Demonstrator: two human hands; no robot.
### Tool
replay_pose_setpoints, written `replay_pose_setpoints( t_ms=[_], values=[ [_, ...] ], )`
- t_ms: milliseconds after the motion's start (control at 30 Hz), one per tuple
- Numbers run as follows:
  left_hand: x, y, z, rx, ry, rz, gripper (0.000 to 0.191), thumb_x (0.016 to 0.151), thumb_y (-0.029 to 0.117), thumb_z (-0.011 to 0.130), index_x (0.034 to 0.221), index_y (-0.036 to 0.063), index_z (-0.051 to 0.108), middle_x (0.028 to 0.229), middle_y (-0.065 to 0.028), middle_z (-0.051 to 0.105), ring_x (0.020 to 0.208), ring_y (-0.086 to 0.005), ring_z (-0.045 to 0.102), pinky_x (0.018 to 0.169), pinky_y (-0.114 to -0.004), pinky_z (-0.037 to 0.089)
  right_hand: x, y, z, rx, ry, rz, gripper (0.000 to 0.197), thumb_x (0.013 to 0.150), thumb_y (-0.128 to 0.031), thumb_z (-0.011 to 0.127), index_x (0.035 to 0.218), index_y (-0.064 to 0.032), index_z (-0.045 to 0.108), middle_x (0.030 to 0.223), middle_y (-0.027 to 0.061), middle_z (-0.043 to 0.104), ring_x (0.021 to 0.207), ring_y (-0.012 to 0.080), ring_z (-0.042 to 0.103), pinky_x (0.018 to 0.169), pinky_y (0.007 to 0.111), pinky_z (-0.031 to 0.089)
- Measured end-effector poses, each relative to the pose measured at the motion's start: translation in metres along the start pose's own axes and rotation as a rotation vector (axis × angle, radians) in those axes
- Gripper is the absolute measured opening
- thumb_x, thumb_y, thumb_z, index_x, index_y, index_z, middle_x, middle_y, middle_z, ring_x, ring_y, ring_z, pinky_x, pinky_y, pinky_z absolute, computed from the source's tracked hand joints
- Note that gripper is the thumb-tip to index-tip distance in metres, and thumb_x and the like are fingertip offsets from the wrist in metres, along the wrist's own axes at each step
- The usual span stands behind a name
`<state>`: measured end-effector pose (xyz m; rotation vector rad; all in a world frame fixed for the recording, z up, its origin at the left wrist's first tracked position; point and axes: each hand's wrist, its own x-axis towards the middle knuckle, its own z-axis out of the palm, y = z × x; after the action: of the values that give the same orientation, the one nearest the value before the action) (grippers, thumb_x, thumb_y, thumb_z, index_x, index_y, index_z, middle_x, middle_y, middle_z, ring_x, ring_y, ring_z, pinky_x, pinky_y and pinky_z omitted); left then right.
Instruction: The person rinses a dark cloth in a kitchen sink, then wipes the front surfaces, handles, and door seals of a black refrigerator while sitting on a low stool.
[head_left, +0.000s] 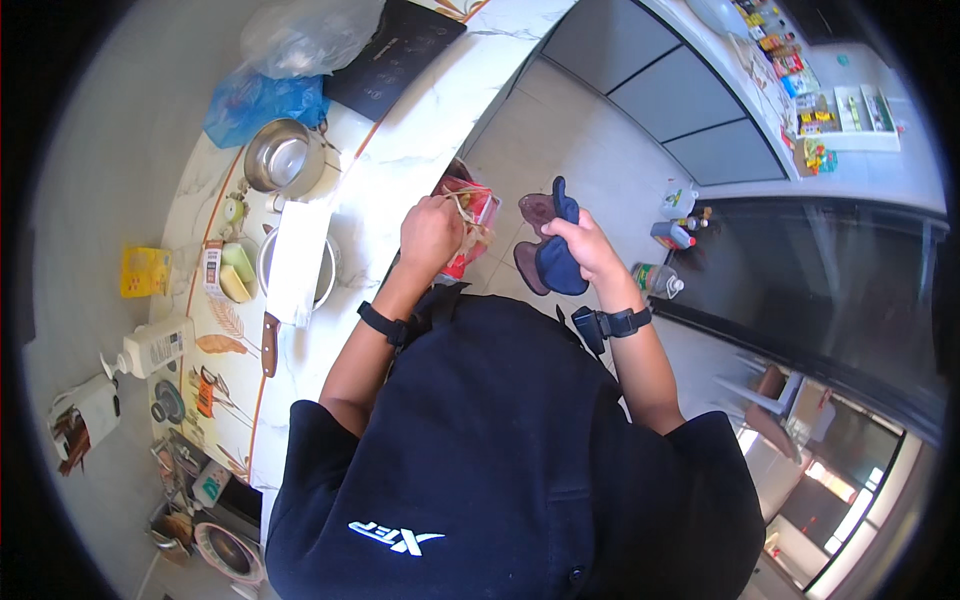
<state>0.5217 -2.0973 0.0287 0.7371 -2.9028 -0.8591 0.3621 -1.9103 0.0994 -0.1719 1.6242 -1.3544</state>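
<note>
At the counter's edge, my left hand (433, 232) has its fingers curled on the top of a red plastic bag (459, 264). Pale, crumpled strips show beside the fingertips, and part of the bag is hidden by the hand. My right hand (589, 244) grips a navy cloth piece with brown pads (561, 255), which looks like a pot-holder mitt. It is held over the tiled floor, thumb on the near face. Both wrists wear black straps.
A cleaver (289, 277) lies across a white-rimmed pot (330, 281) on the marbled counter (405, 161). Near it are a steel pot (281, 157), sponges (237, 271), a pump bottle (157, 346) and a black cooktop (397, 56). Bottles (658, 280) stand on the floor to the right.
</note>
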Motion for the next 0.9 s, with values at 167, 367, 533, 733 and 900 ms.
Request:
replay_pose_setpoints(
  t_ms=[167, 367, 533, 733, 900],
  values=[
    [-0.011, 0.002, 0.007, 0.111, 0.143, 0.160, 0.033, 0.074, 0.015, 0.067, 0.106, 0.0076, 0.068, 0.141, -0.0184, 0.045, 0.110, -0.0347, 0.053, 0.087, -0.042, 0.050, -0.019, 0.006, -0.025, 0.202, 0.068, 0.013, 0.026, 0.079, -0.008, 0.064, 0.104, -0.0022, 0.060, 0.087, 0.0021, 0.061, 0.076, 0.0119, 0.058, 0.068, 0.026, 0.048],
    [-0.014, 0.021, 0.012, 0.295, 0.178, 0.213, 0.052, 0.069, 0.016, 0.070, 0.120, 0.0135, 0.064, 0.157, -0.0151, 0.015, 0.130, -0.0413, 0.038, 0.095, -0.052, 0.042, -0.068, 0.014, -0.067, 0.443, 0.080, -0.103, 0.031, 0.079, -0.007, 0.062, 0.109, -0.0011, 0.059, 0.093, 0.0034, 0.062, 0.084, 0.0131, 0.059, 0.075, 0.027, 0.049],
    [-0.008, 0.028, 0.022, 0.229, 0.112, 0.299, 0.055, 0.073, 0.013, 0.068, 0.127, 0.0170, 0.059, 0.157, -0.0175, 0.014, 0.135, -0.0444, 0.030, 0.104, -0.056, 0.033, -0.116, 0.041, -0.113, 0.609, 0.085, -0.264, 0.042, 0.077, -0.005, 0.058, 0.118, 0.0019, 0.056, 0.105, 0.0067, 0.062, 0.096, 0.0154, 0.058, 0.087, 0.029, 0.046],
    [-0.038, 0.154, 0.043, -0.024, -0.139, 0.458, 0.072, 0.074, 0.013, 0.070, 0.141, 0.0140, 0.043, 0.147, -0.0206, 0.032, 0.133, -0.0409, 0.036, 0.104, -0.049, 0.036, -0.202, 0.087, -0.175, 0.758, 0.089, -0.460, 0.059, 0.073, -0.006, 0.055, 0.131, 0.0030, 0.048, 0.120, 0.0109, 0.059, 0.109, 0.0213, 0.056, 0.099, 0.034, 0.043],
    [-0.072, 0.304, 0.085, -0.501, -0.594, 0.741, 0.041, 0.077, 0.017, 0.076, 0.112, 0.0014, 0.062, 0.110, -0.0135, 0.065, 0.100, -0.0302, 0.063, 0.088, -0.036, 0.049, -0.271, 0.140, -0.221, 0.859, 0.154, -0.533, 0.059, 0.071, -0.006, 0.051, 0.129, 0.0025, 0.047, 0.118, 0.0138, 0.059, 0.108, 0.0259, 0.058, 0.098, 0.038, 0.044]
  ],
)
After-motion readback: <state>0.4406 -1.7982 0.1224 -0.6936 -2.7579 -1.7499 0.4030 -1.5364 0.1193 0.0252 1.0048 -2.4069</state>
